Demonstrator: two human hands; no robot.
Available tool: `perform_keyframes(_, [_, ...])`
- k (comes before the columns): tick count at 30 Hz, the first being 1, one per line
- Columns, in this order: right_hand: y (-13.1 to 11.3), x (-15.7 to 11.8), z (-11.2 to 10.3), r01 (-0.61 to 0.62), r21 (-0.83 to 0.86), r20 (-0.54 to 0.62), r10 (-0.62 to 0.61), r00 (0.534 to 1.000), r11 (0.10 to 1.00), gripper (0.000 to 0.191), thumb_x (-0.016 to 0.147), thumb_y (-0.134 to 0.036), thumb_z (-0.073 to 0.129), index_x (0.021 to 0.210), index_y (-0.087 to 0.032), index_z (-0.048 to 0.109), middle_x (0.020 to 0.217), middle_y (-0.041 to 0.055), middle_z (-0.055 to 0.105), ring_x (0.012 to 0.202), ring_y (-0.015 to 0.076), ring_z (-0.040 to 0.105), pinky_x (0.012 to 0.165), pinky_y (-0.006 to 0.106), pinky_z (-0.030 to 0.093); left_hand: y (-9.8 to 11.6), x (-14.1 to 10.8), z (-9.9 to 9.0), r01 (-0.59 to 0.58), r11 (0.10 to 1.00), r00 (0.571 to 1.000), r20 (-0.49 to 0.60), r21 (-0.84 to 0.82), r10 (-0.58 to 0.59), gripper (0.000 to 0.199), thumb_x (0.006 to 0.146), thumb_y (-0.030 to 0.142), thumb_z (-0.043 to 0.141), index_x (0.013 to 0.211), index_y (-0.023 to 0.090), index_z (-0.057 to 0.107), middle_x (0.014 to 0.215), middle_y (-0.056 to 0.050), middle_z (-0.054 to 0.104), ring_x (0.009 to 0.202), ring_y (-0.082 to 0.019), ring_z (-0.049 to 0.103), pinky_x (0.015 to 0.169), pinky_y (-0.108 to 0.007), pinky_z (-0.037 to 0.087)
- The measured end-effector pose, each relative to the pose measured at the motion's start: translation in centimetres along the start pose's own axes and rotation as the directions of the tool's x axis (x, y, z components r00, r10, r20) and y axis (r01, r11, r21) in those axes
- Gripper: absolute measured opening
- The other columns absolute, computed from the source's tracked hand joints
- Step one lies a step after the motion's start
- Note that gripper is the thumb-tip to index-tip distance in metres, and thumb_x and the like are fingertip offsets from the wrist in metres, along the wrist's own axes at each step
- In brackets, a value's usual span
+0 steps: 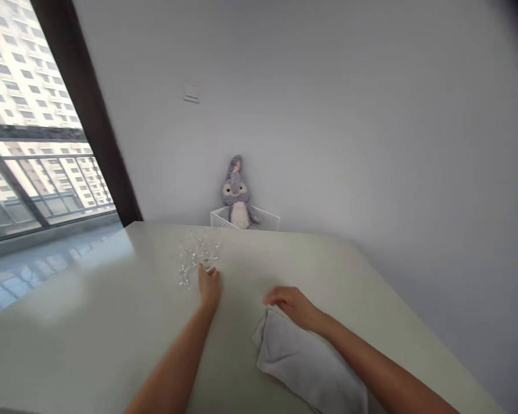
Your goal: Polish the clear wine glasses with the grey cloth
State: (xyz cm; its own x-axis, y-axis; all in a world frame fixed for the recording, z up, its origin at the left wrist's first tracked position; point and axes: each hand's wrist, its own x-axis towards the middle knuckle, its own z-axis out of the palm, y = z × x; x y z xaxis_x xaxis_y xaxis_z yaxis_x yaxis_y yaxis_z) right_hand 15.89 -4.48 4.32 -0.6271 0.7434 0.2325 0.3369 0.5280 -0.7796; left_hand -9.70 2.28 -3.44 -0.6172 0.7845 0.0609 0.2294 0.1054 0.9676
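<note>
Out on the pale table point(237, 345), a cluster of clear, glass-like pieces point(193, 256) stands close together. They are see-through, so their exact kind and edges are hard to make out. My left hand point(209, 283) is at the near right side of the cluster, its thumb and fingers closed around one clear piece that is mostly hidden. A folded light grey cloth point(300, 356) lies nearer to me on the right. Just beyond its far corner is my right hand point(294, 305), fingers loosely bent, nothing visible in them; its forearm passes over the cloth's right side.
Behind the table's far edge, a grey and white plush toy point(239, 201) sits in a white perforated basket point(267, 221) against the wall. A white switch plate point(191, 94) is on the wall. To the left are a dark window frame point(90, 98) and a balcony railing point(64, 158).
</note>
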Motion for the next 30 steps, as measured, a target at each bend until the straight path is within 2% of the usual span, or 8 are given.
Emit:
perform_keyframes(2, [-0.7,-4.7,-0.8,0.080,-0.139,0.099,-0.066,0.993,0.987,0.037,0.083,-0.015,0.034,0.100,-0.033,0.063,0.109,0.0002,0.061,0.098,0.0136,0.055,0.086,0.031,0.043,0.2,-0.5,0.0,0.001,0.999,1.000,-0.010,0.036,0.000,0.075,0.069,0.015,0.052,0.134,0.009,0.016,0.107,-0.016,0.054,0.097,-0.021,0.054,0.085,-0.034,0.040])
perform_keyframes(5, [-1.0,-9.5,-0.4,0.079,-0.285,0.221,-0.015,0.975,0.955,0.040,0.086,-0.019,0.034,0.120,-0.036,0.047,0.128,-0.0015,0.047,0.120,0.0141,0.039,0.101,0.034,0.029,0.5,-1.6,-0.1,0.001,0.997,1.000,-0.022,0.074,0.001,0.073,0.068,0.015,0.054,0.132,0.010,0.021,0.112,-0.017,0.048,0.100,-0.023,0.050,0.087,-0.037,0.038])
perform_keyframes(9, [-0.3,-10.5,0.8,0.089,-0.383,0.273,0.021,0.962,0.919,0.046,0.088,-0.023,0.031,0.133,-0.034,0.026,0.139,-0.0032,0.027,0.131,0.0139,0.016,0.108,0.036,0.012,1.6,-3.5,-0.5,-0.062,0.989,0.991,-0.114,0.134,0.077,0.067,0.067,0.018,0.054,0.129,0.014,0.028,0.108,-0.012,0.044,0.090,-0.021,0.048,0.085,-0.039,0.038])
perform_keyframes(12, [0.9,-8.0,1.5,0.144,-0.410,0.286,-0.023,0.958,0.901,0.046,0.089,-0.029,0.031,0.134,-0.032,0.025,0.140,-0.0030,0.025,0.131,0.0139,0.014,0.108,0.035,0.010,2.6,-5.4,-0.4,-0.295,0.937,0.936,-0.141,0.186,0.323,0.059,0.069,0.019,0.051,0.126,0.017,0.033,0.091,-0.005,0.044,0.081,-0.017,0.045,0.083,-0.036,0.039])
perform_keyframes(17, [3.9,0.2,2.6,0.255,-0.468,0.350,-0.087,0.933,0.846,0.055,0.086,-0.047,0.032,0.135,-0.023,0.025,0.141,0.0038,0.024,0.131,0.0193,0.015,0.106,0.038,0.013,2.9,-7.6,0.5,-0.614,0.772,0.787,0.055,0.163,0.614,0.050,0.075,0.021,0.045,0.125,0.017,0.035,0.086,-0.004,0.044,0.082,-0.018,0.046,0.080,-0.036,0.040])
perform_keyframes(20, [6.4,5.5,2.6,0.267,-0.524,0.317,-0.106,0.943,0.809,0.059,0.084,-0.053,0.032,0.134,-0.020,0.029,0.141,0.0056,0.026,0.130,0.0205,0.019,0.105,0.038,0.016,2.4,-7.5,0.7,-0.640,0.742,0.768,0.132,0.200,0.627,0.050,0.075,0.020,0.045,0.124,0.017,0.034,0.093,-0.006,0.048,0.089,-0.020,0.047,0.083,-0.038,0.040])
perform_keyframes(24, [10.2,11.6,1.1,0.178,-0.594,0.248,-0.033,0.968,0.785,0.062,0.083,-0.056,0.030,0.132,-0.018,0.033,0.140,0.0069,0.029,0.129,0.0215,0.022,0.104,0.038,0.017,2.1,-6.7,0.6,-0.594,0.743,0.804,0.194,0.309,0.562,0.049,0.075,0.018,0.044,0.124,0.020,0.035,0.098,-0.007,0.049,0.095,-0.021,0.047,0.086,-0.040,0.038])
perform_keyframes(30, [15.6,16.8,-2.6,-0.019,-0.681,0.105,0.124,0.987,0.732,0.063,0.084,-0.056,0.024,0.133,-0.018,0.031,0.141,0.0041,0.026,0.129,0.0204,0.020,0.104,0.035,0.017,1.5,-6.3,0.9,-0.627,0.688,0.778,0.325,0.364,0.537,0.051,0.076,0.017,0.042,0.126,0.021,0.033,0.109,-0.007,0.048,0.103,-0.021,0.044,0.091,-0.040,0.036])
